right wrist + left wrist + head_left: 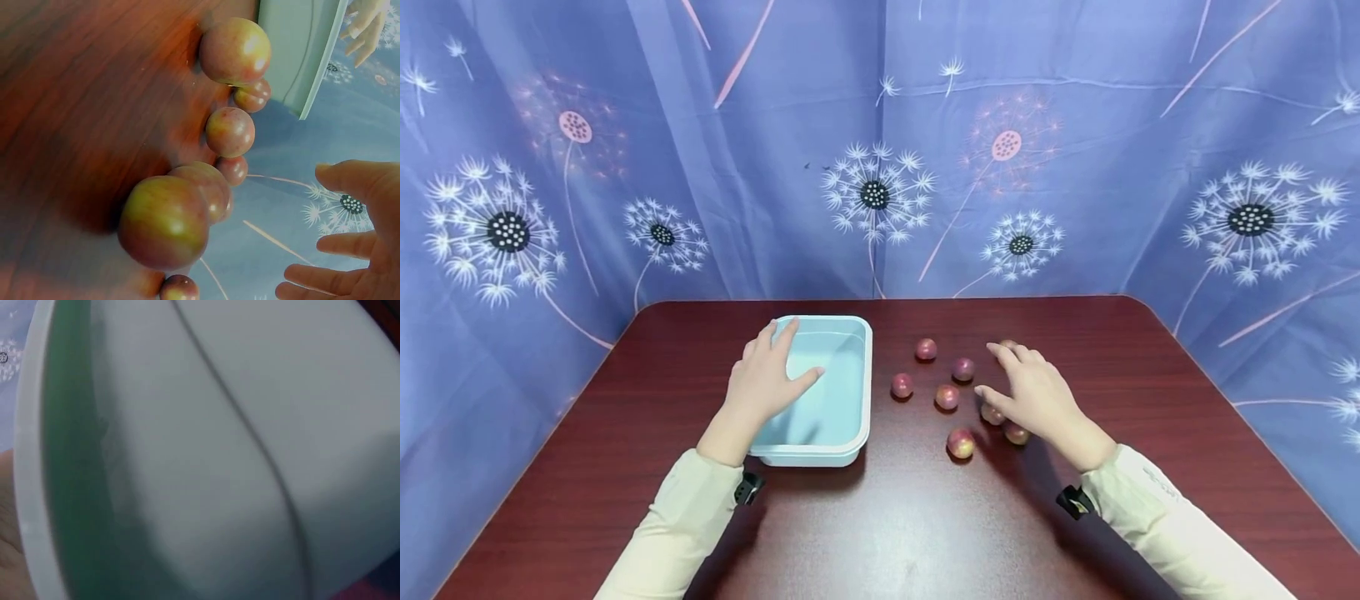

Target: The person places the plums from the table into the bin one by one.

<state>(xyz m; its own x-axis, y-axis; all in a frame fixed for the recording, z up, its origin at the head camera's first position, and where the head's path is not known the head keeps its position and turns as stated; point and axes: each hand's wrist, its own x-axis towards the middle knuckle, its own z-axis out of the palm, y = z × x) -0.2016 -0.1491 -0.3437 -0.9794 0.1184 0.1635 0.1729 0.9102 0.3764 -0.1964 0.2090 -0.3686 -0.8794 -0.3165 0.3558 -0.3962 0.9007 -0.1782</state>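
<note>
A light blue plastic basin (867,375) with a white rim stands left of centre on the table. My left hand (763,375) hovers over its left side, fingers spread; whether it touches the rim is unclear. The basin's wall (187,444) fills most of the left wrist view. Several red and yellow plums (961,443) lie scattered to the right of the basin. Above the rightmost ones is my right hand (1037,396), thumb and fingers apart, partly hiding some plums. In the right wrist view, the right hand (359,244) holds nothing, and a plum (164,222) lies apart from it.
The dark red wooden table (895,533) has its far edge against a blue curtain (775,167) printed with dandelions. The curtain also hangs along the left and right sides. Black bands are on both wrists, over pale sleeves (681,517).
</note>
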